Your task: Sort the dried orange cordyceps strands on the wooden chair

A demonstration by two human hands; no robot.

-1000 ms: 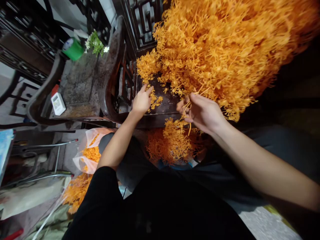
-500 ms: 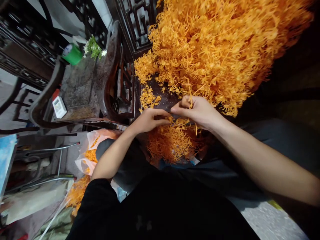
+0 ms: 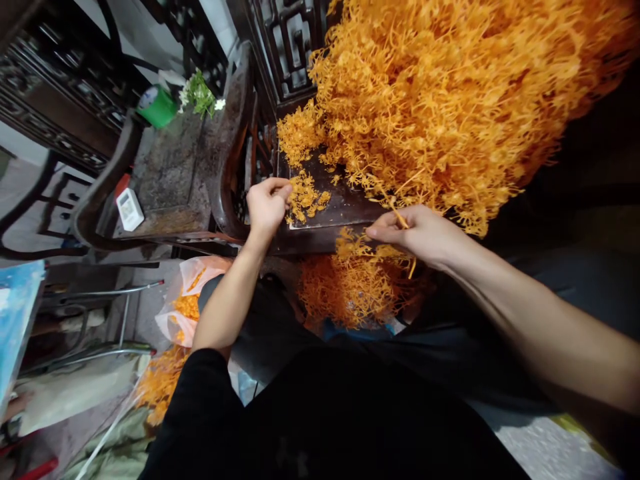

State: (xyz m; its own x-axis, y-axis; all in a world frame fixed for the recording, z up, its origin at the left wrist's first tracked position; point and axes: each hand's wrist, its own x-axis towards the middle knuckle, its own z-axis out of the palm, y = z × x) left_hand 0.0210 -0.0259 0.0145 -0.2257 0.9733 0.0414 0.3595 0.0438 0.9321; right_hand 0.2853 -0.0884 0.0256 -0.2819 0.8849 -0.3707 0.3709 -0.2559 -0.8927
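Observation:
My right hand [image 3: 417, 230] is closed around an orange, branching plastic-looking flower sprig [image 3: 353, 243]. A thin stem sticks up past the fingers and thin strands hang below them. At the left edge of a small cluster of orange florets [image 3: 306, 197] is my left hand [image 3: 266, 208], thumb and fingers pinched together. Whether a floret is between those fingertips I cannot make out. The cluster lies on a dark wooden seat [image 3: 340, 212]. Behind both hands rises a large heap of orange sprigs [image 3: 440, 100]. More orange sprigs [image 3: 350, 293] lie below the right hand, between my knees.
A carved armrest [image 3: 233, 147] borders the seat on the left. Beyond it, a wooden surface [image 3: 170, 173] holds a green tape roll [image 3: 159, 107], white flowers [image 3: 200, 93] and a small white device [image 3: 130, 209]. A pinkish plastic bag [image 3: 187, 293] with orange pieces stands lower left.
My left hand has moved away from the right hand, up and left to the small floret cluster. The right hand has shifted slightly right and down, keeping hold of the sprig.

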